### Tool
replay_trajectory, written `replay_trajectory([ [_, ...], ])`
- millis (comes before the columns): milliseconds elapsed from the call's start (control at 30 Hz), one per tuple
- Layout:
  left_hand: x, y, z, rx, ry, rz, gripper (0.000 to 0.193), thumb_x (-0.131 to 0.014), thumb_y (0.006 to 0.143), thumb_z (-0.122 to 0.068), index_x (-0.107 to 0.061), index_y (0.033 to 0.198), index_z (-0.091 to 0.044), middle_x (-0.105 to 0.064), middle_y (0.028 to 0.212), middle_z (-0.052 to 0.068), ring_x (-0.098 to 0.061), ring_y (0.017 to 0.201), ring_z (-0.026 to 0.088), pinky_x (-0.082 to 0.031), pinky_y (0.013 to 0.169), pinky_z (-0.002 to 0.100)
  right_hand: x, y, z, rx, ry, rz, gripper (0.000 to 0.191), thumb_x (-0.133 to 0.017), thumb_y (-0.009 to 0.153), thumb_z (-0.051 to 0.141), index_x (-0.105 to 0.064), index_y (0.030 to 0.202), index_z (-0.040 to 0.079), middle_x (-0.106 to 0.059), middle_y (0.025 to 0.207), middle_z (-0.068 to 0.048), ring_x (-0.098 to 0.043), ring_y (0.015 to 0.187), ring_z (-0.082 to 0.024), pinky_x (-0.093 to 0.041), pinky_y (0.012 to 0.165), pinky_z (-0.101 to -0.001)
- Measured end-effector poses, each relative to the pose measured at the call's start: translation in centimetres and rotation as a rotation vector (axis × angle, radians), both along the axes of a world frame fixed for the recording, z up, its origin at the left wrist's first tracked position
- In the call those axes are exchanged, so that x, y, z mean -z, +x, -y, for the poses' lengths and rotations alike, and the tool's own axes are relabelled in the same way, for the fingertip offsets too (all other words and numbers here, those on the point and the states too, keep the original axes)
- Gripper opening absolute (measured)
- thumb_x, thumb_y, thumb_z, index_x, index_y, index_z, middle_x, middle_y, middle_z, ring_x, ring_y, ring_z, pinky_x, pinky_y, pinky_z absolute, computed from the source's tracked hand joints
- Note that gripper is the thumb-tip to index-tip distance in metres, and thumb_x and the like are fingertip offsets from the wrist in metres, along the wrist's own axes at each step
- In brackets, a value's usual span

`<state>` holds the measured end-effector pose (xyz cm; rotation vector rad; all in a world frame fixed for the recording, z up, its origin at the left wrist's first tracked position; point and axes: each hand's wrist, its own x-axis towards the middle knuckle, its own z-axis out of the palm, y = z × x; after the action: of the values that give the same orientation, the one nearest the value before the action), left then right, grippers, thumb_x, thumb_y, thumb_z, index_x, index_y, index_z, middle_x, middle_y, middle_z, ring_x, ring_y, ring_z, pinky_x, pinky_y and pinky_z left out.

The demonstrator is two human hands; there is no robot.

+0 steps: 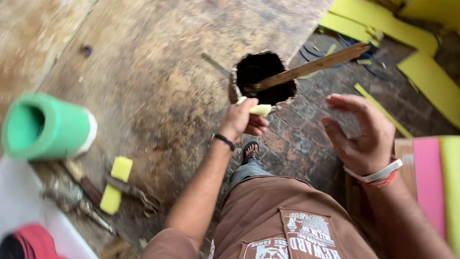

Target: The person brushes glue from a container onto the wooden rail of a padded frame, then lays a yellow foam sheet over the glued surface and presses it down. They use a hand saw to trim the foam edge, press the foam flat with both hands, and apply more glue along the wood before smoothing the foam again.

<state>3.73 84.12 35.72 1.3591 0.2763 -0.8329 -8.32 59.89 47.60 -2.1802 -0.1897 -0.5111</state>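
Note:
My left hand point(241, 121) grips a small pale yellow foam piece point(259, 110) right at the near rim of a worn round container point(234, 86) with a dark inside. A long wooden stick point(314, 66) leans out of that container toward the upper right. My right hand point(362, 135) hovers to the right of the container over the brick floor point(299, 141), fingers spread and curled, holding nothing. A white and orange band circles its wrist, and a dark band circles the left wrist.
A worn wooden board point(158, 72) fills the left side. On it lie a green roll point(45, 127), two yellow foam blocks point(115, 186) and rusty scissors point(139, 194). Yellow foam sheets point(383, 21) lie at the far right, and a pink sheet point(427, 178) lies near my right arm. My sandalled foot point(250, 151) is below.

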Motion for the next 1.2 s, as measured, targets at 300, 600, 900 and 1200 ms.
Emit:
replay_trajectory([
  [300, 2.3, 2.3, 17.2, 0.580, 0.011, 0.074, 0.052, -0.054, 0.094, -0.033, -0.072, 0.086, 0.016, -0.075, 0.070, 0.022, -0.072, 0.051, 0.026, -0.060, 0.045, 0.035, -2.2, -0.6, 9.9, 0.482, -1.047, -0.266, 0.034, -0.071, 0.075, 0.027, -0.067, 0.105, 0.011, -0.073, 0.108, -0.010, -0.070, 0.106, -0.028, -0.056, 0.095, -0.0450],
  [600, 1.7, -5.3, 32.5, 0.995, 0.108, 0.094, 0.048, -0.055, 0.092, -0.030, -0.072, 0.084, 0.014, -0.075, 0.070, 0.022, -0.074, 0.054, 0.028, -0.061, 0.049, 0.037, 0.0, -14.6, 18.5, 0.814, -0.674, -1.022, 0.015, -0.060, 0.093, 0.023, -0.068, 0.095, 0.010, -0.074, 0.086, -0.010, -0.074, 0.081, -0.027, -0.059, 0.072, -0.0412],
  [900, 1.5, -13.8, 45.6, 1.276, 0.304, 0.221, 0.046, -0.054, 0.090, -0.027, -0.072, 0.085, 0.015, -0.077, 0.071, 0.021, -0.075, 0.055, 0.026, -0.064, 0.053, 0.036, 0.9, -31.1, 27.4, 1.200, -0.318, -1.419, 0.042, -0.053, 0.098, 0.060, -0.072, 0.123, 0.031, -0.078, 0.092, -0.008, -0.077, 0.085, -0.028, -0.062, 0.075, -0.0436],
  [1200, 8.3, -15.6, 57.1, 1.756, 0.399, 0.438, 0.054, -0.049, 0.094, -0.032, -0.074, 0.076, 0.013, -0.077, 0.067, 0.017, -0.074, 0.052, 0.024, -0.061, 0.054, 0.033, 14.4, -37.9, 24.4, 1.454, 0.787, -1.021, 0.024, -0.058, 0.101, 0.028, -0.071, 0.112, 0.011, -0.078, 0.079, -0.004, -0.070, 0.068, -0.020, -0.056, 0.067, -0.0367],
])
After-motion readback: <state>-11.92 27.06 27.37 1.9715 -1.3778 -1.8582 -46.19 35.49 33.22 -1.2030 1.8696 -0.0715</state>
